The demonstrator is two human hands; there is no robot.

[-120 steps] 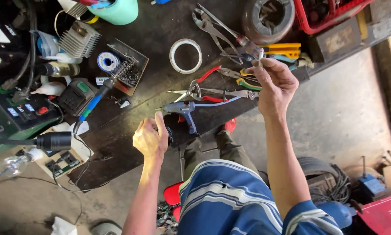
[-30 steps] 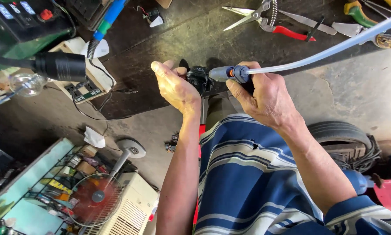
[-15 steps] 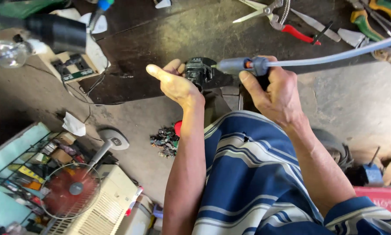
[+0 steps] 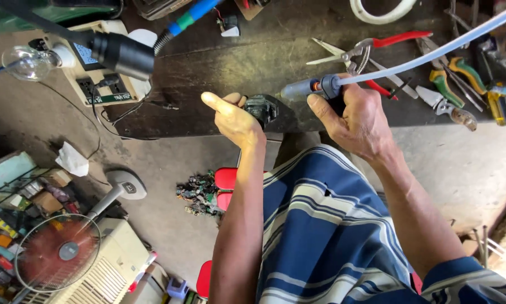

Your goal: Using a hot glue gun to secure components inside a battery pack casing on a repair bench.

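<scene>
My left hand (image 4: 233, 118) grips a small black part (image 4: 262, 108) just in front of the dark workbench (image 4: 253, 62), index finger stretched out to the left. My right hand (image 4: 357, 115) is closed around a grey air nozzle (image 4: 309, 88) with an orange ring. The nozzle tip points left at the black part, a short gap away. A pale hose (image 4: 427, 53) runs from the nozzle up to the right across the bench.
Red-handled pliers (image 4: 371, 48), green-handled pliers (image 4: 450, 76) and screwdrivers lie on the bench at right. A black lamp head (image 4: 123, 53), a bare bulb (image 4: 28, 62) and a socket board (image 4: 95, 84) sit at left. A fan (image 4: 56, 253) stands on the floor.
Four seconds ago my hands worked apart over the bench tools. Since then they came together with the black part and nozzle. In the last second they have barely moved as my view drifted.
</scene>
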